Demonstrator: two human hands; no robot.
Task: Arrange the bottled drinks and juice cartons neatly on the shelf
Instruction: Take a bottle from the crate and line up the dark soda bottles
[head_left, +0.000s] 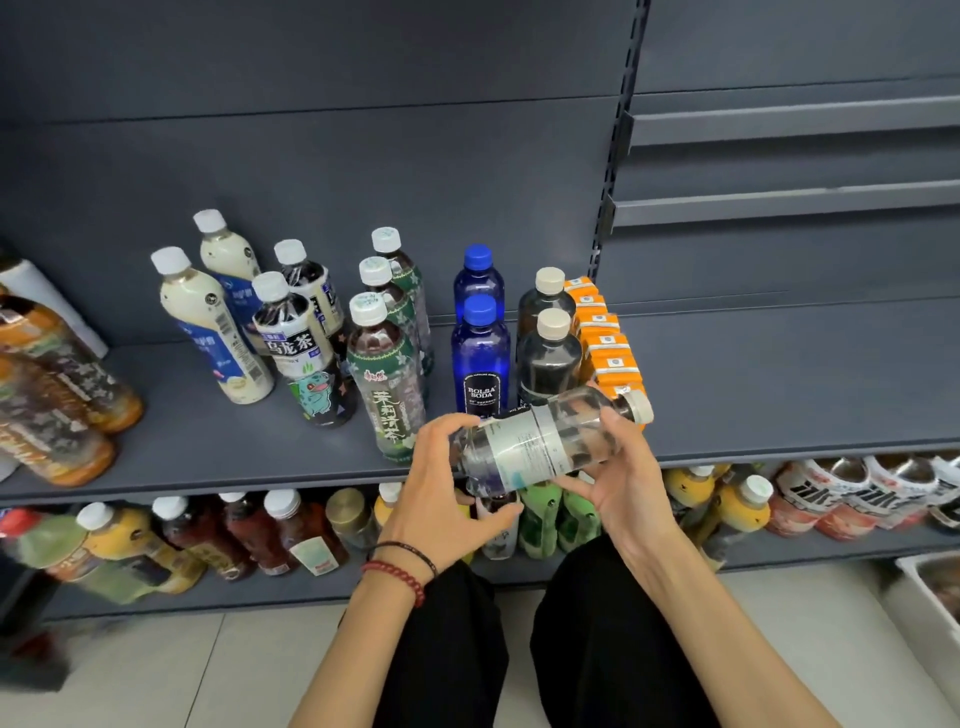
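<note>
Now the person holds one bottle (540, 441) sideways in both hands, just in front of the shelf (779, 374) and not yet on it. The left hand (441, 467) has its fingers curled round the bottom end. The right hand (623, 467) wraps round the upper part, close to the cap (638, 406), which points to the right. I think this is the step of adding one more drink to its row.

The bottle is round, smooth, see-through plastic with a dark drink inside, a pale label round its middle and a cream cap. Two dark bottles (549, 358) just like it stand on the shelf, one behind the other, between the blue bottles (480, 343) and the orange cartons (605, 343). So the next move, I guess, is to tip the bottle upright, cap on top, and set it down at the front of that row. The gap looks tight, so it should go straight down and not bump the things on each side.

The blue bottles are shiny with blue caps. The cartons are boxy with flat tops and stand in a line that runs to the back. Further left stand green tea bottles (387, 374) and milky white bottles (213, 332), all with white caps. At the far left some brown bottles (57, 395) lie on their sides, so tidying is not done.
</note>
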